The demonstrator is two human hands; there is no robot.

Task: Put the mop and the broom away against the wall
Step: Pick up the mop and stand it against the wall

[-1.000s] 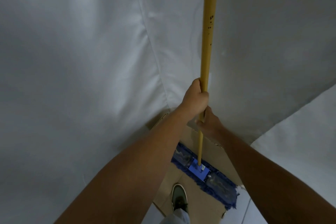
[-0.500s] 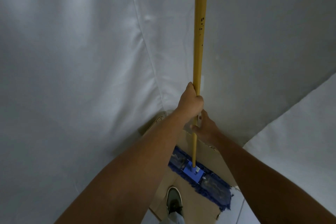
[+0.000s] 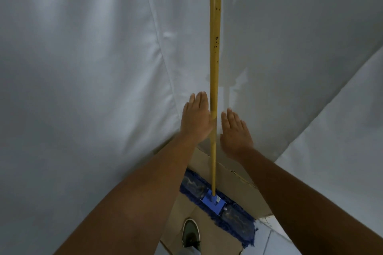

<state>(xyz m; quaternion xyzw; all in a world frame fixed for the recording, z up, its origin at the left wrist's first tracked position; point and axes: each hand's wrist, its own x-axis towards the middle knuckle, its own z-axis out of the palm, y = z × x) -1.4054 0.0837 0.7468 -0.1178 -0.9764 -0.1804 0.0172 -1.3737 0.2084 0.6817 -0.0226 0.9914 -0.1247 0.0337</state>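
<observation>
The flat blue mop head (image 3: 217, 203) sits on brown cardboard (image 3: 234, 180) on the floor, its long yellow wooden handle (image 3: 214, 51) upright against the white sheeted wall (image 3: 103, 68), while the left hand (image 3: 195, 119) and right hand (image 3: 235, 130) flank it, fingers spread flat and gripping nothing, seemingly testing whether it balances.

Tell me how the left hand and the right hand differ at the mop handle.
The left hand sits higher and touches the mop handle with its thumb side; the right hand sits lower, apart from the handle. Both are open and flat, fingers pointing up towards the white wall; neither grips it.
</observation>
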